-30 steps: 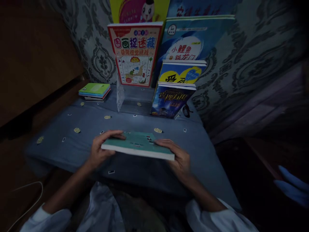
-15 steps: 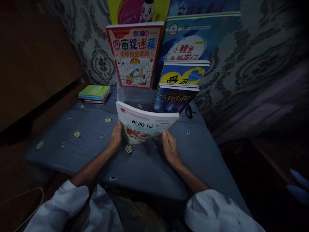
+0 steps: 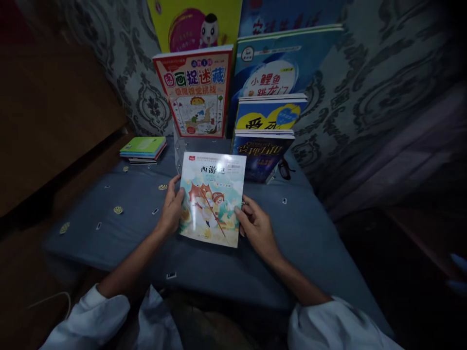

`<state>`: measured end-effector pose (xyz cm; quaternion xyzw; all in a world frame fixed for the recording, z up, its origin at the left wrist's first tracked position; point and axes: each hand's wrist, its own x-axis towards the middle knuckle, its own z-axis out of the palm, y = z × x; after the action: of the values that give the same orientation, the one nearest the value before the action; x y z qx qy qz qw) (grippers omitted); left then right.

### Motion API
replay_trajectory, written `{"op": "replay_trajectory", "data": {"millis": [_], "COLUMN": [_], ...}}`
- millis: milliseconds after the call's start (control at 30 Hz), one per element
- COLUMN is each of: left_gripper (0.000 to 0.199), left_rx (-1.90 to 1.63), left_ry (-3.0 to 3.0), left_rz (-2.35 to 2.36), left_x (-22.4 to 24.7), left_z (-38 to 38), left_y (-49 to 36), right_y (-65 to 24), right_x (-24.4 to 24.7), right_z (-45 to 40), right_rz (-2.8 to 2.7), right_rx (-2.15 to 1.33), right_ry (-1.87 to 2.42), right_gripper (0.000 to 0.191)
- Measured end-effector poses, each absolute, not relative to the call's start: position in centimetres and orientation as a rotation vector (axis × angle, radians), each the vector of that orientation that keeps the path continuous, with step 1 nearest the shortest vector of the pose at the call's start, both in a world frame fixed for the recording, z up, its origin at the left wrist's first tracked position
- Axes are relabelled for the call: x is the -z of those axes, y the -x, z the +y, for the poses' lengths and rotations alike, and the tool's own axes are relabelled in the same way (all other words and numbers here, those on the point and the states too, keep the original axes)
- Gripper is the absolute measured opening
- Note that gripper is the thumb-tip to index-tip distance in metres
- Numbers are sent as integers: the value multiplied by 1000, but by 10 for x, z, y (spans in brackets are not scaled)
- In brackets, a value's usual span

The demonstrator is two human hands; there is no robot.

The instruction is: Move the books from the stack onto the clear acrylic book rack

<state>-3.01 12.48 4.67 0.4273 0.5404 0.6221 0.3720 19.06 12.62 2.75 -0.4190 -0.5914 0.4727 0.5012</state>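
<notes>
A white and teal book (image 3: 211, 199) with a cartoon cover is held above the blue cloth, its front cover facing me. My left hand (image 3: 172, 205) grips its left edge, thumb on the front. On the right edge, my right hand (image 3: 255, 221) holds it between thumb and fingers. Behind it a clear rack carries upright books: a red-bordered one (image 3: 199, 92) on the left, and on the right a dark blue one (image 3: 260, 153), a yellow and blue one (image 3: 270, 114) and a teal one (image 3: 284, 63).
A small stack of books with a green top (image 3: 143, 146) lies at the table's back left. Dark glasses (image 3: 286, 170) lie right of the rack. A yellow book (image 3: 197, 24) stands at the back. Patterned curtains (image 3: 153, 102) hang behind the table (image 3: 127, 243).
The book has tilted back so its whole front cover shows flat, where before it was bent and steeper. Both hands still hold its sides. The view has shifted slightly.
</notes>
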Motion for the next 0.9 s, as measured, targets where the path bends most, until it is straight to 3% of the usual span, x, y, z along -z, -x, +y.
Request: {"op": "replay_trajectory", "data": {"millis": [100, 233, 467, 633, 900], "left_gripper": [62, 53, 35, 30, 44], "left_rx": [-1435, -1154, 42, 16, -353], "left_ry": [-1018, -1306, -1992, -2268, -2382], "left_rz": [1359, 1601, 2294, 2277, 2047], "left_x": [-31, -20, -53, -49, -15], "left_z": [123, 116, 103, 114, 146], "left_y": [36, 48, 37, 31, 49], "right_y": [-192, -197, -201, -204, -204], "right_x": [-18, -6, -1, 7, 16], "right_z": [131, 137, 137, 136, 132], "right_rz": [-1453, -1708, -1906, -1917, -2029], "right_rx": [-1228, -1136, -939, -813, -579], "right_ry": [1057, 1149, 1216, 1226, 1101], "right_gripper": [61, 52, 47, 46, 36]}}
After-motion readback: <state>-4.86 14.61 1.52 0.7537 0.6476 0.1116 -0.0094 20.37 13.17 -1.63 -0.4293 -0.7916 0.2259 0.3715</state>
